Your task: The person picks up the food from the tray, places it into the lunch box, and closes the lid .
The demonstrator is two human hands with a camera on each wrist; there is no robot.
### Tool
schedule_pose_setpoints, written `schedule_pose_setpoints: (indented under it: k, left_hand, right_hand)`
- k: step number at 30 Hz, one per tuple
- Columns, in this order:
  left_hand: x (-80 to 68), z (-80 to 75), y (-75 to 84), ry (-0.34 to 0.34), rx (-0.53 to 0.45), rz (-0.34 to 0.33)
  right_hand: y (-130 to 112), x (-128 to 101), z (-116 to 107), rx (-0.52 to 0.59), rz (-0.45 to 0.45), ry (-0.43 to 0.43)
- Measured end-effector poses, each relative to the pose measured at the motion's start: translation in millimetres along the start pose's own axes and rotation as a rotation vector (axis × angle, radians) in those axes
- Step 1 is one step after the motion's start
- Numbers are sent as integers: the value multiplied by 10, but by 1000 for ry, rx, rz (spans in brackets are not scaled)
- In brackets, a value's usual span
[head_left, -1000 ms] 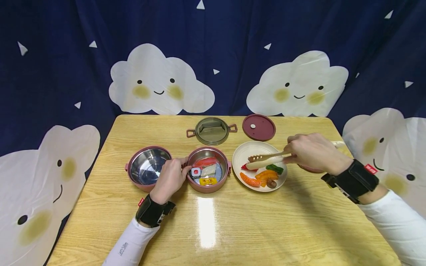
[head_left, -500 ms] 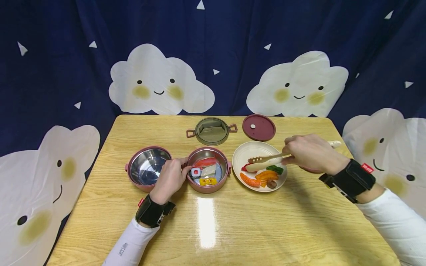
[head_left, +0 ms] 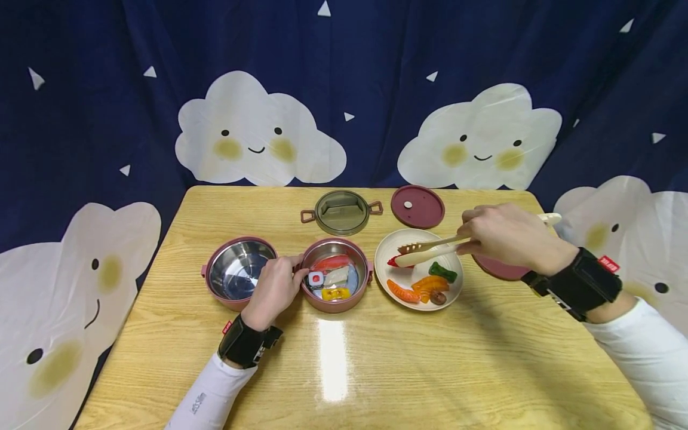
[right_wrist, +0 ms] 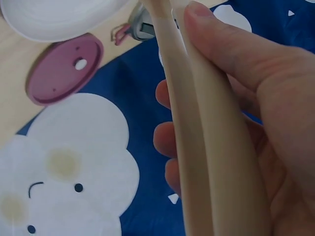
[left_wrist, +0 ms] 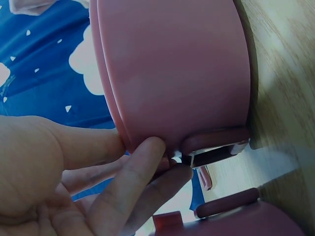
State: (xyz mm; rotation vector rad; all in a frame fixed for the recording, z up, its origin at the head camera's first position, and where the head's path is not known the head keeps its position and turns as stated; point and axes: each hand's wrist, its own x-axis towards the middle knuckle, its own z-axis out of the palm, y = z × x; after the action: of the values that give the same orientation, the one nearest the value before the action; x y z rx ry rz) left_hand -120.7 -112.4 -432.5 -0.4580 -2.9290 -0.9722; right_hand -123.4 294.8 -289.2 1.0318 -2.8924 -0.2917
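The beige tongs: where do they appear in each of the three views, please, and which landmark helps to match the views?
Head view: the beige tongs are right of centre, over the white plate, held by the right hand.
Left wrist view: not in it.
Right wrist view: the tongs fill the centre, running from top to bottom.
Shared landmark: the dark red round lid; the cloud curtain shows in all three.

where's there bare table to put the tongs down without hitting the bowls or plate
The near half of the table, between the two sleeves and in front of the bowls, is bare wood. The far left corner, beyond the empty bowl, is free too. The middle row is crowded: empty bowl, filled bowl, plate, with two lids behind.
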Motion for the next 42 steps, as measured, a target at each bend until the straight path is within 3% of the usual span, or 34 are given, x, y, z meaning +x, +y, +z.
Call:
schedule_pose_setpoints:
  k: [5, 20, 34, 42]
  left_hand:
    - [0, -5, -1, 10, 5, -6]
    - [-6, -3, 12, -7, 1, -14]
    - [4, 1, 13, -6, 12, -6]
    - [8, 0, 7, -10, 11, -9]
  right_hand:
    - [-5, 27, -59, -3, -1, 14]
    - [-35, 51, 173, -2, -1, -45]
    - [-57, 42, 188, 11, 40, -118]
    - [-48, 28, 227, -17, -4, -85]
